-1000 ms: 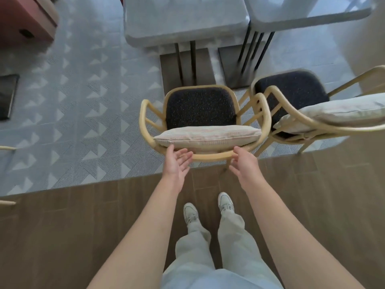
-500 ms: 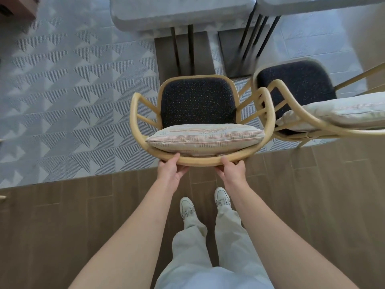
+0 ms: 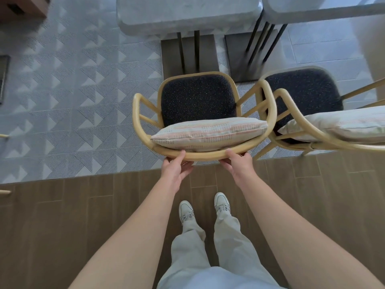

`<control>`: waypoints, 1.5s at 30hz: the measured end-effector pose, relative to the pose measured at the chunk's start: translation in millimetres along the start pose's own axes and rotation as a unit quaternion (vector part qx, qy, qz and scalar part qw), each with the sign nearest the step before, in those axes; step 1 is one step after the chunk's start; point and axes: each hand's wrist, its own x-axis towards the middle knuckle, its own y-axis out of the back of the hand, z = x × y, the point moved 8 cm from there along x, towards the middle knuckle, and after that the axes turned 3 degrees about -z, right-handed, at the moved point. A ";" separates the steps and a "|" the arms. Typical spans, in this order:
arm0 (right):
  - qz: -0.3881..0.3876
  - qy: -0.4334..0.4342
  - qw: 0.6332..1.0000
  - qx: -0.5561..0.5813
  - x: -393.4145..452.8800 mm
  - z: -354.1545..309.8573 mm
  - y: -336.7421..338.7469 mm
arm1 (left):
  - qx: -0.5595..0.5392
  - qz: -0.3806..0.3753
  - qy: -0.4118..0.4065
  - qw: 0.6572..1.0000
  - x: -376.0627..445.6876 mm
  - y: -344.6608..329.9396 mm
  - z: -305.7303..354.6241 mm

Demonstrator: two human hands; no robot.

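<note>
Holding the chair (image 3: pixel 198 101) by its curved top rail (image 3: pixel 206 156), your left grip (image 3: pixel 175 170) and right grip (image 3: pixel 237 163) each wrap that bar, thumbs on top and fingers underneath. The chair stands just ahead of both grips, with the counter (image 3: pixel 187 13) beyond it. Expect a stiff, fairly light frame. The smooth rail may slip, and the loose cushion (image 3: pixel 208 132) just past your thumbs is too soft to hold by.

tan rattan armchair (image 3: pixel 205 156), dark seat, upright
</note>
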 end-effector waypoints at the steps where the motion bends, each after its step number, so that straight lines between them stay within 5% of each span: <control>1: -0.003 -0.003 1.000 0.001 0.5 1.1 0.7 | 0.000 -0.007 -0.001 1.000 -0.7 1.5 -1.3; 18: -0.004 0.005 1.000 0.011 -5.4 17.1 11.6 | -0.023 -0.021 -0.008 0.999 -9.0 8.5 -10.5; 24: 0.031 0.023 0.996 -0.075 -6.3 12.1 29.0 | 0.061 0.000 -0.030 0.998 -7.9 14.0 -10.7; 35: 0.046 0.034 0.998 -0.032 -18.9 -5.0 37.4 | 0.072 0.032 -0.035 0.996 -24.3 13.4 -7.5; 45: 0.042 0.070 0.990 -0.114 -43.0 -18.1 38.2 | 0.118 0.067 -0.094 0.986 -43.9 10.7 -12.4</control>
